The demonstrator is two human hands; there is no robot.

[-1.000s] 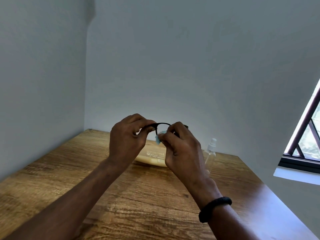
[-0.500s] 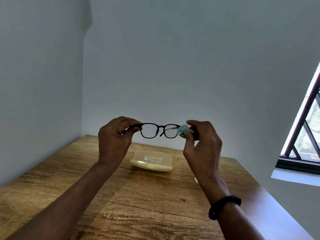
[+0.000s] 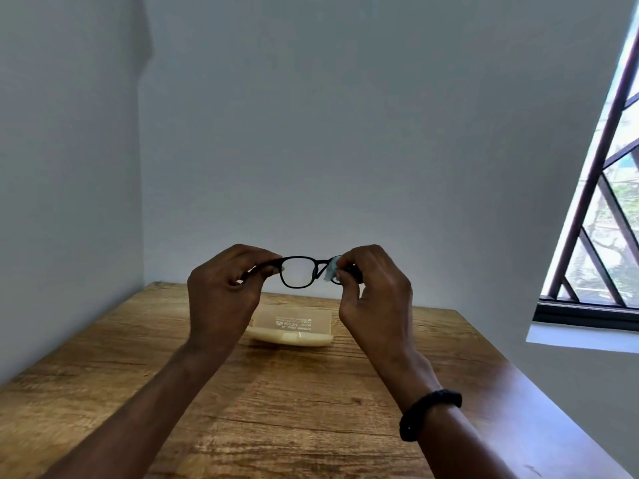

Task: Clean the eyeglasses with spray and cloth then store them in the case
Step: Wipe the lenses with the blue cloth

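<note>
Case (image 3: 273, 321) txt illegible, too sm.

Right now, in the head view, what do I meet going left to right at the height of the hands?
Left hand → black-framed eyeglasses → small light-blue cloth, pinched over the other lens → right hand → dark-framed window.

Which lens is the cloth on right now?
The lens at the right hand, pinched in the blue cloth; the other lens, nearer the left hand, is bare and fully visible.
</note>
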